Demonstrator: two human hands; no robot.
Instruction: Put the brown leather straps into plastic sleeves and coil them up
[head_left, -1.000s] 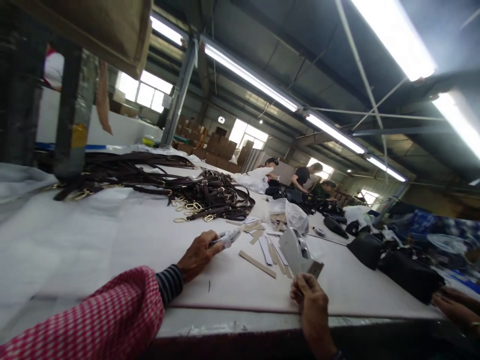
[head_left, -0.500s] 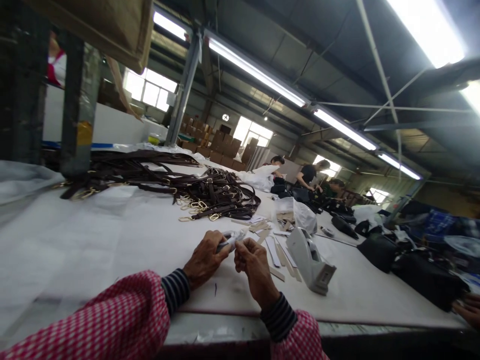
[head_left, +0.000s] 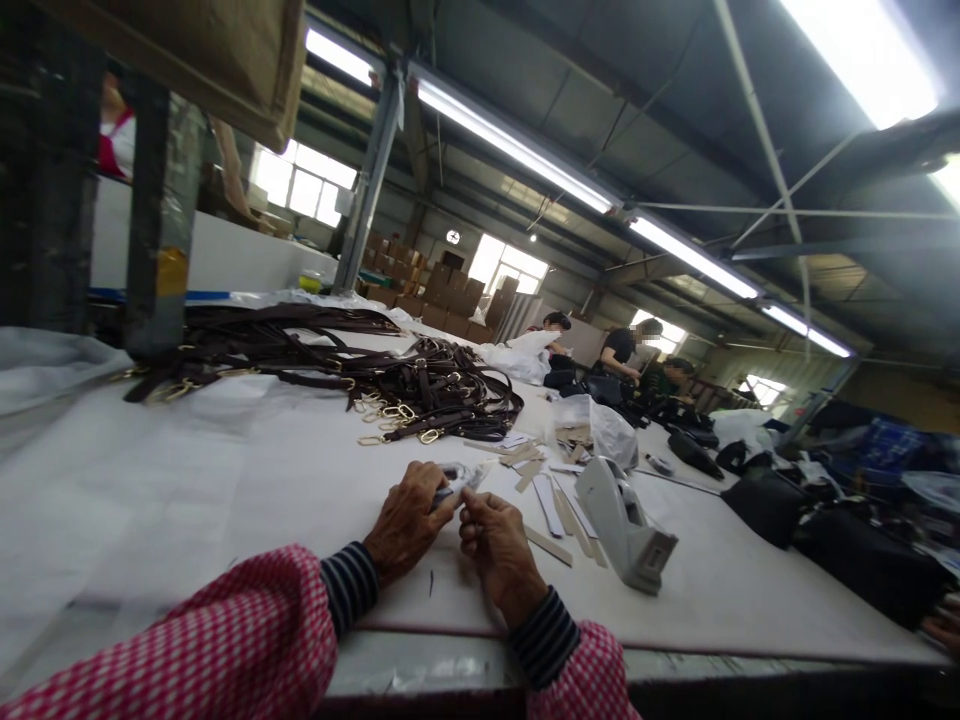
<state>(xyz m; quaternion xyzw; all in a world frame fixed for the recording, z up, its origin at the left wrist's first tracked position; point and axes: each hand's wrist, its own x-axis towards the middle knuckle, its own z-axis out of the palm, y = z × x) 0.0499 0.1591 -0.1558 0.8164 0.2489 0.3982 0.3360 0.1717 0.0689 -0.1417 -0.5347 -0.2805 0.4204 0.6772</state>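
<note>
My left hand (head_left: 411, 518) is closed around a small wrapped item (head_left: 450, 484) with clear plastic and a dark part, low over the white table (head_left: 315, 500). Close by on the right, the fingers of my right hand (head_left: 495, 545) are pinched together at the plastic's near edge; what they grip is too small to make out. Behind the hands lies a pile of dark brown straps (head_left: 442, 385) with gold clasps. Grey and white strips (head_left: 555, 505) are scattered to the right, beside a grey tape dispenser (head_left: 626, 525).
Black bags (head_left: 862, 540) line the right side, where part of another person's hand (head_left: 943, 622) shows at the frame edge. A plastic bag (head_left: 600, 430) stands behind the strips. Several people are farther back. A metal post (head_left: 154, 220) rises at the left.
My right hand has moved slightly left and down, with its fingertips nearer my left hand. My left hand has hardly moved.
</note>
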